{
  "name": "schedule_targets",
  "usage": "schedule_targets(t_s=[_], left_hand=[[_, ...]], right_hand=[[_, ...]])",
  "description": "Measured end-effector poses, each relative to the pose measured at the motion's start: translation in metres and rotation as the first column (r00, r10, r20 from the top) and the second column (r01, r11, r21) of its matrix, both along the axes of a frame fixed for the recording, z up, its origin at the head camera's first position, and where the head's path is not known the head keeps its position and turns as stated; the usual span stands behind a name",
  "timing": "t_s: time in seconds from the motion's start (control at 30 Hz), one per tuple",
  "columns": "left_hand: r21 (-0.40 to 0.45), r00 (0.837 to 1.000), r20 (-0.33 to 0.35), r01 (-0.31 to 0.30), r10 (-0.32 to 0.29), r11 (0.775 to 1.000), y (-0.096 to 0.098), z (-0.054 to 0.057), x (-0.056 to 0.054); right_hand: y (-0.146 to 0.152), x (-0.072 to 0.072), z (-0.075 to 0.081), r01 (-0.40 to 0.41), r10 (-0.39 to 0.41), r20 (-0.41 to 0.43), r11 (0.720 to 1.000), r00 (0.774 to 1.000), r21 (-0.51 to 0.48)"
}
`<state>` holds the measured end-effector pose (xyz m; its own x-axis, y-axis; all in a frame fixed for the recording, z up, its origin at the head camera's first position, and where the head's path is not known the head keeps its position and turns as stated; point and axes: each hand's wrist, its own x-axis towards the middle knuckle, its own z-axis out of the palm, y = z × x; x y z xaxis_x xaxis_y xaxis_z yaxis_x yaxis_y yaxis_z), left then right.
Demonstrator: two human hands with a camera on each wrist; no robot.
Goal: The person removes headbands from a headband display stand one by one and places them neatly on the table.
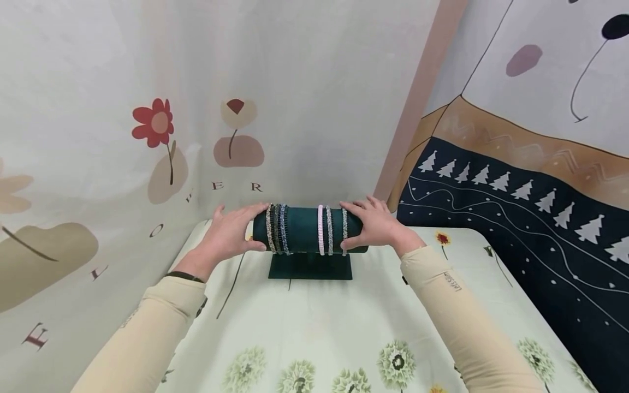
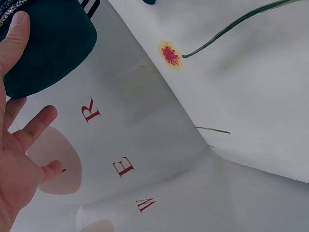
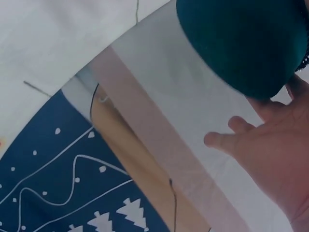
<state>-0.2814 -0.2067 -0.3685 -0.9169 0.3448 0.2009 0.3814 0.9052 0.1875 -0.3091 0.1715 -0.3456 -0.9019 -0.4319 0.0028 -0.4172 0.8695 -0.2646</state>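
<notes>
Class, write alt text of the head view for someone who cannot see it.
A left hand and a right hand hold opposite ends of a green roll ringed with bracelets. Below are its stand and a flowered cloth.

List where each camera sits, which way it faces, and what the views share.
Head: worn on the head, facing forward and down at the green bracelet stand; left hand, right hand and both sleeves show.
Left wrist: worn there, facing the stand's one end and lettered cloth; part of the left hand shows.
Right wrist: worn there, facing the stand's other end and tree-printed cloth; part of the right hand shows.
Head and left wrist share letters E and R.
</notes>
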Motion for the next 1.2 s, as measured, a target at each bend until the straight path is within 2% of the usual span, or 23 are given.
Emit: schedule_targets(t_s=[0.2,0.43,0.87,1.0,1.2], left_hand=[[0.005,1.000,-0.008,0.003,-0.003,1.000,0.000,-0.001,0.000],[0.003,1.000,0.000,-0.004,0.004,1.000,0.000,-0.002,0.002],[0.013,1.000,-0.001,-0.003,0.003,1.000,0.000,-0.003,-0.001],[0.021,1.000,0.006,-0.002,0.002,1.000,0.000,-0.001,0.000],[0.026,1.000,0.008,0.000,0.000,1.000,0.000,-0.003,0.000]], right_hand=[[0.006,-0.004,-0.002,0.014,-0.011,0.068,0.999,0.998,-0.044],[0.004,-0.006,-0.012,0.021,-0.018,0.065,0.999,0.998,-0.040],[0.016,-0.006,-0.009,0.053,-0.045,0.090,0.994,0.995,-0.091],[0.023,-0.008,-0.015,0.076,-0.055,0.120,0.982,0.991,-0.175],[0.032,-0.011,-0.030,0.126,-0.055,0.213,0.934,0.975,-0.334]])
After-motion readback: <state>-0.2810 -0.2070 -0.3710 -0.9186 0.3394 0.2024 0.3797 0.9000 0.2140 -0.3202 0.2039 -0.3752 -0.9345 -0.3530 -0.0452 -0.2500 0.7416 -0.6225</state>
